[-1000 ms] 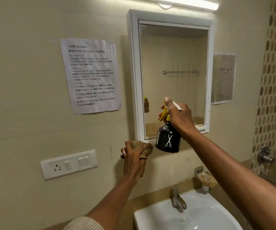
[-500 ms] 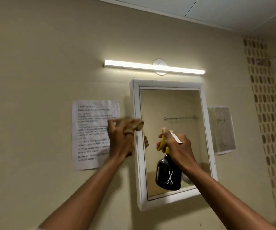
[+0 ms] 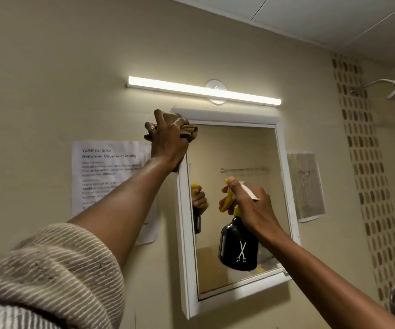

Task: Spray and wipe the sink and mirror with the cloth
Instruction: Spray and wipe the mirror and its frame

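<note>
Two hands are up at the mirror (image 3: 236, 198), so the mirror-wiping step is in hand; the sink is out of view. The left hand (image 3: 168, 143) is closed around the bunched brown cloth (image 3: 187, 129), pressing it at the top left corner of the white frame where glass begins. The right hand (image 3: 251, 205) is wrapped round the neck of the black spray bottle (image 3: 238, 245), held before the lower half of the glass, fingers at the yellow trigger. Next, I judge, the cloth must sweep across and down the pane with steady pressure. Half a second earlier the cloth hand was lower, left of the frame over the taped notice (image 3: 106, 172); it has risen to the corner, while the bottle has barely shifted.
</note>
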`<move>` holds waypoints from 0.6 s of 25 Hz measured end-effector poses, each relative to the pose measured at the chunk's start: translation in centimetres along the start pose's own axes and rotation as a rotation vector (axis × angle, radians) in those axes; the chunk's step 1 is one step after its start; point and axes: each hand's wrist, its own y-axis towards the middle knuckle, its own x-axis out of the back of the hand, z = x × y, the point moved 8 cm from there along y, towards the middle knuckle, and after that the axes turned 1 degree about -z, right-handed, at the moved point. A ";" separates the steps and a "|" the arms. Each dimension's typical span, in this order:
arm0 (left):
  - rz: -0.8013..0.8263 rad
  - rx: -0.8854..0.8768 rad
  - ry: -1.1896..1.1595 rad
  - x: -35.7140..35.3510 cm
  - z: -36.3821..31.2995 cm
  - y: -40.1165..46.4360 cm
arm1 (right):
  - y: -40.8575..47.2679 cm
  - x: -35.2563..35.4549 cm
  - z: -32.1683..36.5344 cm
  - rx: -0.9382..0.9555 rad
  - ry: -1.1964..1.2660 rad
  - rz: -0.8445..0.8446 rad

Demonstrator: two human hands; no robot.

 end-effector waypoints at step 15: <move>0.154 0.051 -0.043 -8.2 4.6 -31.8 | -2.3 -2.7 -2.5 -0.121 0.059 0.038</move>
